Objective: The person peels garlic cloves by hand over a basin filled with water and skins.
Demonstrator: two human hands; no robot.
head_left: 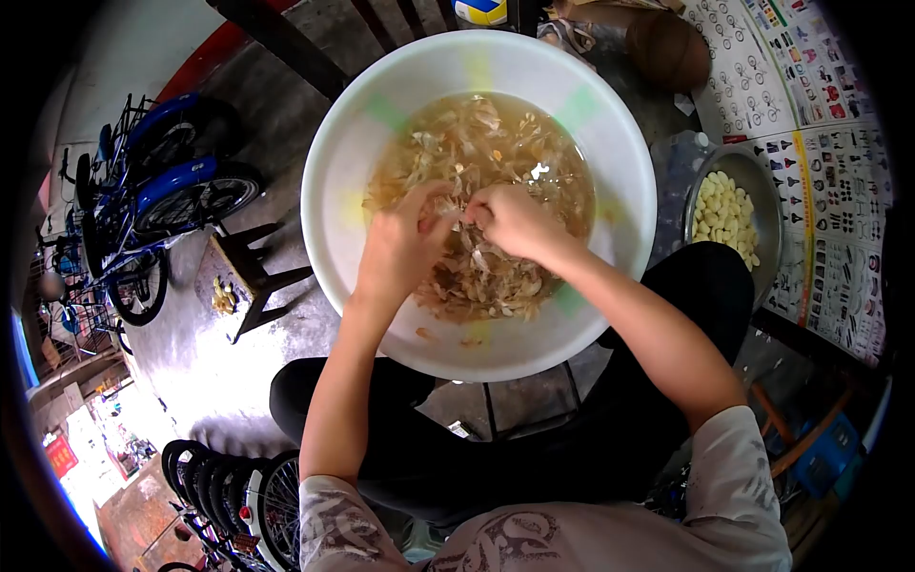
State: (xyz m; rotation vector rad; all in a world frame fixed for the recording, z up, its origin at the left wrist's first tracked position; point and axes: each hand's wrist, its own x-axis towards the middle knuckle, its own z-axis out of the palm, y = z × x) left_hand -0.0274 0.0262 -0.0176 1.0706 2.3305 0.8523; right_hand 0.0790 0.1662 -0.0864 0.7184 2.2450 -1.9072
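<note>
A large white plastic basin (334,124) rests before me, with murky water and many papery garlic skins (505,296) in it. Over the water, my left hand (412,234) has its fingers curled and pinched around a small garlic clove, mostly hidden by the fingers. Close beside it, my right hand (515,219) pinches at the same clove, thumb and forefinger together. The two sets of fingertips nearly touch above the floating skins. Peeled garlic cloves (724,214) fill part of a metal bowl (773,224) to the right of the basin.
A small wooden stool (246,272) stands left, with bits of something pale on the floor beside it. Blue bicycles (181,181) are further left, more wheels (276,510) at lower left. Right is a table covered with printed sheets (829,191); a brown ball (667,50) sits behind.
</note>
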